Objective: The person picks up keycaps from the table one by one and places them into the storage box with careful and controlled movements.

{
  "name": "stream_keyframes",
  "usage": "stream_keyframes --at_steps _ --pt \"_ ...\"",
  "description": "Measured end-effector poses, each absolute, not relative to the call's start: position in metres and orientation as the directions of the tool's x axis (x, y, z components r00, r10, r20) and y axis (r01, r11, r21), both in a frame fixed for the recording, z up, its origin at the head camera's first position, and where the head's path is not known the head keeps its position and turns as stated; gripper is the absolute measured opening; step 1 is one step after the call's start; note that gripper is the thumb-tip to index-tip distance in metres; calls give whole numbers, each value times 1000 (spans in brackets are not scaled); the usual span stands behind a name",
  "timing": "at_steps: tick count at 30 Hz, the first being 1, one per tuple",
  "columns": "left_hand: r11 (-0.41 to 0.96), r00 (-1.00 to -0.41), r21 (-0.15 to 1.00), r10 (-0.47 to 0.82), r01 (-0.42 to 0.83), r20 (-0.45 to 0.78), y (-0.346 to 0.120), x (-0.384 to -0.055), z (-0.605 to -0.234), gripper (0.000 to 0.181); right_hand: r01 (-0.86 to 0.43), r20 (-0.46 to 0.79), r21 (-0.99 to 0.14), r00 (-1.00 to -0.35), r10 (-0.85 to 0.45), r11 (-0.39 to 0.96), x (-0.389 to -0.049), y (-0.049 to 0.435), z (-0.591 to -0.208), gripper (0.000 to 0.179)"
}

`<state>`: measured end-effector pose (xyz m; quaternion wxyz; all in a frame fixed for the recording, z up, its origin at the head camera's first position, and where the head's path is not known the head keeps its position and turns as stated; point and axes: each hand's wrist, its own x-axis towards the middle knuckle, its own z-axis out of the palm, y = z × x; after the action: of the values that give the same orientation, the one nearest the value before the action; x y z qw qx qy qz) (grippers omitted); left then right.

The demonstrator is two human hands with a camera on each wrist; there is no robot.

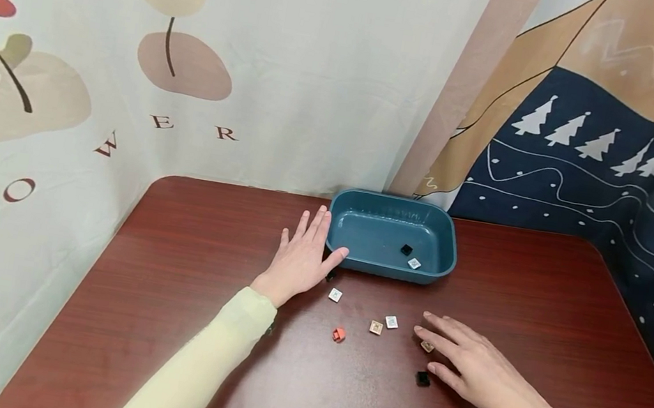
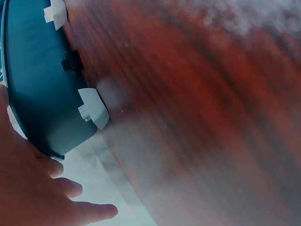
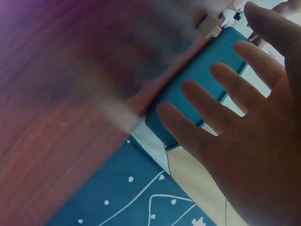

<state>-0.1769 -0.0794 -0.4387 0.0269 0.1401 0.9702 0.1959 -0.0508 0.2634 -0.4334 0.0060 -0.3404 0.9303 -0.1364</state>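
Note:
With straight fingers, my left hand (image 1: 298, 260) touches the left end of a blue plastic tray (image 1: 383, 269), its thumb by the front rim. Inside the tray lie a black keycap-like piece (image 1: 406, 250) and a white one (image 1: 414, 263). A black piece (image 1: 331, 275) shows partly beneath the left thumb. My right hand (image 1: 483, 368) hovers with loosely extended fingers over a tan piece (image 1: 427, 347), partly hidden by them. Another black piece (image 1: 423, 379) lies beside its thumb. In the right wrist view nothing is between the spread fingers.
Between the hands lie two white pieces, one farther left (image 1: 335, 295) and one nearer the middle (image 1: 391, 322), a tan piece (image 1: 375, 328) and an orange piece (image 1: 339, 334). The brown table (image 1: 153, 347) meets a printed curtain (image 1: 296, 72) behind the tray.

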Motion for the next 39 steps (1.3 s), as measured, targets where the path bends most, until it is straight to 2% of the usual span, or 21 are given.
stream_keyframes --at_steps 11,30,39 --pt "879 -958 394 286 267 11 -80 -178 -440 89 -686 83 -228 -721 -688 691 -51 259 -439 46" --pt "876 -959 403 283 265 16 -80 -177 -440 88 -656 85 -225 -750 -656 721 -51 257 -440 37" --pt "881 -958 390 286 268 12 -80 -177 -439 90 -660 140 -235 -749 -647 713 -51 257 -442 32"
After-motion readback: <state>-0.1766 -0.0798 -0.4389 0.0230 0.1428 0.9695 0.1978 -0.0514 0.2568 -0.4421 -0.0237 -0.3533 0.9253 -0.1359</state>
